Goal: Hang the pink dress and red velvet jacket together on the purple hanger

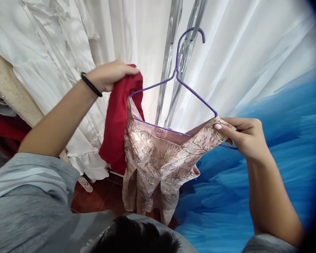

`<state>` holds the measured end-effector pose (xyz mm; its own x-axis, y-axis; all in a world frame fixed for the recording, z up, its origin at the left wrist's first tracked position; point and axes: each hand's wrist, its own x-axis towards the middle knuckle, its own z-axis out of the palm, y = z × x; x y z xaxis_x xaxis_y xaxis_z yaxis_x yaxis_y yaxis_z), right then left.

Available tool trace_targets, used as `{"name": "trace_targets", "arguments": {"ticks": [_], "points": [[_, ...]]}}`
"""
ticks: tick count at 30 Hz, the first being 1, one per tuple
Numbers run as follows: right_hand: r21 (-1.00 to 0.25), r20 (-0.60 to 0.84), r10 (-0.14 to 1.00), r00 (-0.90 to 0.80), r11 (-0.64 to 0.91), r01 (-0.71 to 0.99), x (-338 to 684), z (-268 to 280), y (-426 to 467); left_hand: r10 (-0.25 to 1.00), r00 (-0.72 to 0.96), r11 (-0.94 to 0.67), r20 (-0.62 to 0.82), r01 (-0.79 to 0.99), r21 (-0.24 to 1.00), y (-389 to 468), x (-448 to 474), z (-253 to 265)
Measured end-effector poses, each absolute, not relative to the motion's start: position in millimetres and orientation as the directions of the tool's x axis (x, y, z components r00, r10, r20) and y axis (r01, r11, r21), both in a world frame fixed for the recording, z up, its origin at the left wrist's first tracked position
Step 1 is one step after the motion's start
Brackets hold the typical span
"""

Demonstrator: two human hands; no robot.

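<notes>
A pink and gold floral brocade dress hangs on a purple hanger, tilted down to the right. Pinched between the thumb and fingers of my right hand is the dress's right shoulder, beside the hanger's end. My left hand is closed on red cloth, which drapes down along the left side of the dress and covers part of its edge. The hanger's left tip lies against the red cloth. Its hook overlaps a silvery strip of the curtain; whether they touch I cannot tell.
White garments hang at the left, with a beige sequined one beside them. A white curtain fills the back. Blue tulle fabric spreads at the right. Reddish-brown floor tiles show below.
</notes>
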<state>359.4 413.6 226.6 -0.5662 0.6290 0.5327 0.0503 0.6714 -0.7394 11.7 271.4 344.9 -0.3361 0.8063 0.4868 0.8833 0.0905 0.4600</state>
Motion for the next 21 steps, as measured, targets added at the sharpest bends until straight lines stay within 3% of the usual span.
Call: {"name": "trace_targets", "arguments": {"ticks": [1, 3, 6, 8, 13, 15, 18, 20, 21], "points": [[-0.756, 0.527, 0.639, -0.560, 0.654, 0.035, 358.3, 224.8, 412.7, 0.827, -0.349, 0.107, 0.440, 0.867, 0.487, 270.3, 32.0, 343.0], [-0.793, 0.505, 0.663, -0.553, 0.609, 0.006, 356.0, 221.3, 412.0, 0.830, -0.328, 0.126, 0.451, 0.898, 0.421, 267.5, 65.2, 332.3], [-0.838, 0.465, 0.679, -0.569, 0.545, -0.035, 353.4, 215.3, 415.2, 0.762, -0.207, 0.090, 0.613, 0.972, 0.216, 267.7, 93.7, 298.6], [-0.850, 0.458, 0.681, -0.572, 0.524, -0.056, 352.8, 211.1, 419.3, 0.721, -0.147, 0.061, 0.677, 0.987, 0.150, 270.8, 104.2, 270.2], [-0.848, 0.455, 0.673, -0.583, 0.528, -0.052, 352.0, 206.0, 428.8, 0.800, -0.051, 0.078, 0.598, 0.997, -0.019, 272.6, 109.2, 227.4], [-0.842, 0.459, 0.672, -0.581, 0.537, -0.044, 350.4, 206.7, 431.0, 0.738, 0.049, -0.019, 0.673, 0.998, -0.052, 268.2, 89.5, 226.1], [-0.835, 0.460, 0.693, -0.555, 0.551, -0.004, 348.5, 208.7, 434.6, 0.434, 0.044, -0.160, 0.900, 0.987, 0.029, 257.6, 34.7, 222.5], [-0.821, 0.463, 0.710, -0.531, 0.569, 0.045, 349.5, 210.3, 438.0, 0.259, -0.145, -0.136, 0.955, 0.973, 0.185, 249.3, -4.6, 209.5], [-0.804, 0.471, 0.712, -0.521, 0.589, 0.078, 350.5, 211.3, 439.6, 0.228, -0.246, -0.100, 0.942, 0.957, 0.274, 245.3, -20.7, 199.3]]}}
